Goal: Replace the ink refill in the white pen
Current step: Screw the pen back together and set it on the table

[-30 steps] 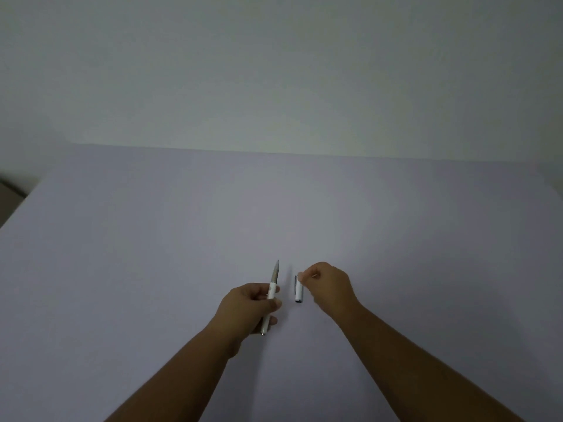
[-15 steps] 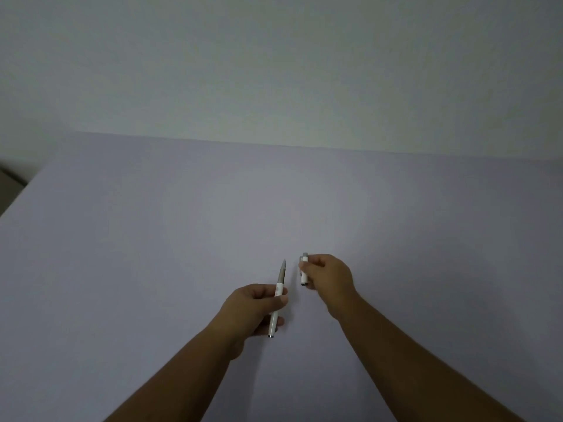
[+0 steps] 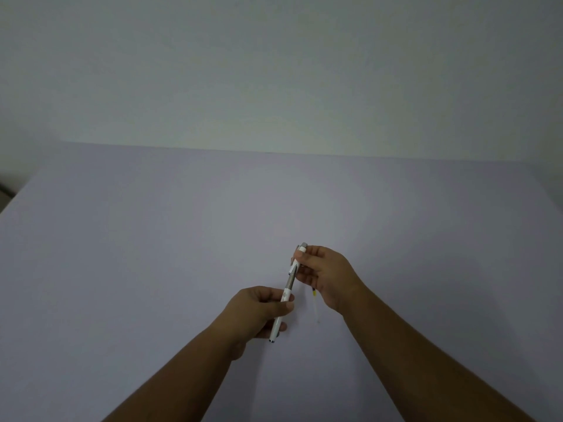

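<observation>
My left hand grips the white pen body, which points up and to the right with its grey front section bare. My right hand holds the white pen cap by thumb and fingers, and the cap's open end sits over the tip of the grey section. A thin clear ink refill with a yellow and dark end lies on the table just below my right hand.
A plain pale lilac table spreads around both hands. Its far edge meets a light wall. At the far left edge a dark strip of something shows beyond the table.
My right hand brought the cap from beside the pen onto the pen's grey tip. The left hand tilted the pen toward it. The refill on the table has come into sight.
</observation>
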`<action>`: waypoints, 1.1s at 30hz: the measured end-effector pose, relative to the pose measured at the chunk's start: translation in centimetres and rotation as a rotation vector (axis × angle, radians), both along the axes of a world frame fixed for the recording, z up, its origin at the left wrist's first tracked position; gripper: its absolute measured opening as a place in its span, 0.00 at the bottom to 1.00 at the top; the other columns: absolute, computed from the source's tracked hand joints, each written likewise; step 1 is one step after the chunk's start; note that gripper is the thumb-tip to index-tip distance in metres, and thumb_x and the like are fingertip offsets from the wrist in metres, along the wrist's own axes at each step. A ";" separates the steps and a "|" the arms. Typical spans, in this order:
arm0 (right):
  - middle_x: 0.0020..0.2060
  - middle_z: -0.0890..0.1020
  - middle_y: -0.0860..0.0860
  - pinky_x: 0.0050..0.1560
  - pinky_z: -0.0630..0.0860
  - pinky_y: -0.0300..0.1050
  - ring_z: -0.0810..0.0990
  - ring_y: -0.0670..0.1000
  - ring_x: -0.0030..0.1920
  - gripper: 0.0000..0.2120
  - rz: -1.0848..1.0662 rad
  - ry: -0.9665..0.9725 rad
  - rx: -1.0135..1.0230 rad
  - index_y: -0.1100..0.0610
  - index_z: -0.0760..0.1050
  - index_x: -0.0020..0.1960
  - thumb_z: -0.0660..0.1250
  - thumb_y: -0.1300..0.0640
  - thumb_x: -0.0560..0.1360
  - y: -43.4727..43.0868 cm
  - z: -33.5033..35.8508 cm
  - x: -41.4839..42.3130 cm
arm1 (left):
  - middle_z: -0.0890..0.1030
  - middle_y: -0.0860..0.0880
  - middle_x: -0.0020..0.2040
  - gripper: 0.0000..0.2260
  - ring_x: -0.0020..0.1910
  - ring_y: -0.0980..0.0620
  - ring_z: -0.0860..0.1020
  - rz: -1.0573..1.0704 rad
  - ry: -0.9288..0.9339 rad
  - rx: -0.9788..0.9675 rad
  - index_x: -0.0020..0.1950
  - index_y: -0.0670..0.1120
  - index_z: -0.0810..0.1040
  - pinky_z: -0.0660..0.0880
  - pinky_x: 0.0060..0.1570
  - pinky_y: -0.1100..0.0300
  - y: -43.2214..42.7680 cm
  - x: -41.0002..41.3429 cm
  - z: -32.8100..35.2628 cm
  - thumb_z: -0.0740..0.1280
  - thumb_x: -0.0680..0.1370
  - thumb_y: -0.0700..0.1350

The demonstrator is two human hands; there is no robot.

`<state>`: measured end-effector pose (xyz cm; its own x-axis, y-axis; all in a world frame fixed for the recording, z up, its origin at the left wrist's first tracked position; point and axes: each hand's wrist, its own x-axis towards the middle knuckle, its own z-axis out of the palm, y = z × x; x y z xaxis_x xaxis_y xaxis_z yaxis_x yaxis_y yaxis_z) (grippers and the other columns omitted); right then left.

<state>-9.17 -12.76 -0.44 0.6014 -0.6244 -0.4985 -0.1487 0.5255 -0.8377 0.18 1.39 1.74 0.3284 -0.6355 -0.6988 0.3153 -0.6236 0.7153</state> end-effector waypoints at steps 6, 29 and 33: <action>0.33 0.84 0.51 0.35 0.79 0.38 0.83 0.47 0.34 0.02 -0.185 -0.071 0.036 0.59 0.78 0.45 0.68 0.61 0.74 0.0 0.3 -0.7 | 0.84 0.46 0.39 0.03 0.29 0.53 0.82 -0.017 0.002 0.006 0.43 0.49 0.84 0.79 0.29 0.62 -0.2 -0.7 0.4 0.73 0.71 0.42; 0.32 0.84 0.51 0.38 0.80 0.39 0.83 0.48 0.35 0.03 0.104 -0.023 -0.041 0.58 0.79 0.40 0.69 0.61 0.72 1.5 0.7 -1.5 | 0.82 0.44 0.39 0.03 0.29 0.51 0.80 0.039 -0.059 -0.015 0.40 0.47 0.82 0.78 0.27 0.63 -0.5 -0.9 0.3 0.72 0.72 0.39; 0.32 0.84 0.51 0.38 0.80 0.39 0.83 0.48 0.35 0.03 0.102 -0.032 -0.033 0.60 0.79 0.41 0.68 0.61 0.73 1.1 0.7 -1.5 | 0.82 0.45 0.38 0.03 0.28 0.52 0.80 0.036 -0.063 -0.021 0.40 0.47 0.83 0.78 0.27 0.62 -0.8 -0.8 0.2 0.72 0.72 0.39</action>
